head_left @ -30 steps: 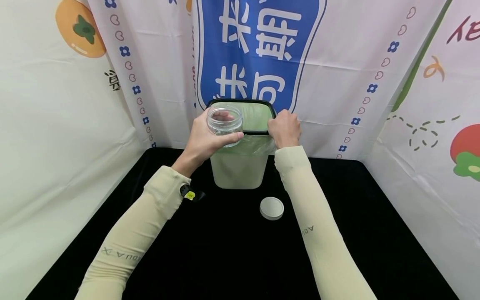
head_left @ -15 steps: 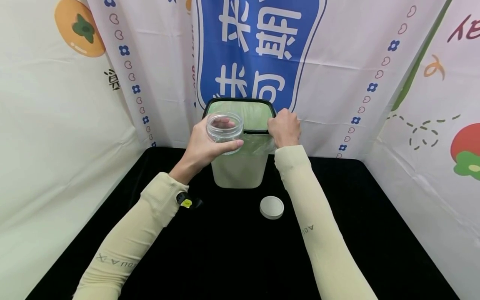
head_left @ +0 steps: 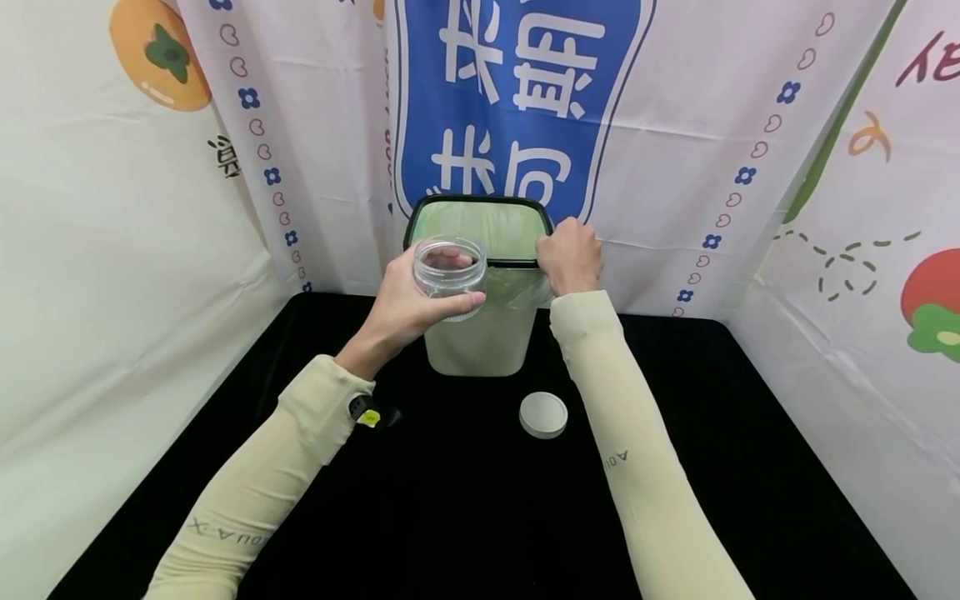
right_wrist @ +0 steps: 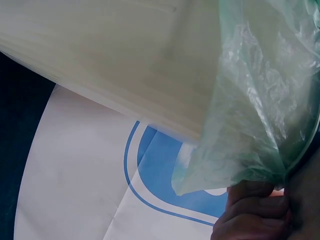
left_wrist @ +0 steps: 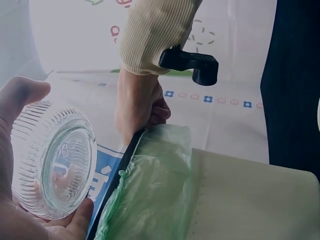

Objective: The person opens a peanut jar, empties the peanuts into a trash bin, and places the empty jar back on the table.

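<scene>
In the head view my left hand (head_left: 401, 300) grips a clear, ribbed jar (head_left: 448, 282), its uncovered mouth facing up. The jar is in front of the near left side of a pale trash bin (head_left: 480, 346), overlapping its rim there. My right hand (head_left: 572, 257) grips the bin's right rim corner, fingers curled over the green plastic bag (right_wrist: 250, 100) that lines it. The bag's edge folds down outside below the black rim (head_left: 513, 263). In the left wrist view the jar's round base (left_wrist: 67, 167) faces the camera, with thumb and fingers around its side.
A round white lid (head_left: 543, 415) lies on the black tabletop (head_left: 450, 500) in front of the bin, left of my right forearm. Printed white curtains (head_left: 660, 167) enclose the table at the back and both sides.
My left hand has drawn the jar down and slightly toward me, off the bin's opening. The right hand keeps its hold on the rim, and the lid stays put.
</scene>
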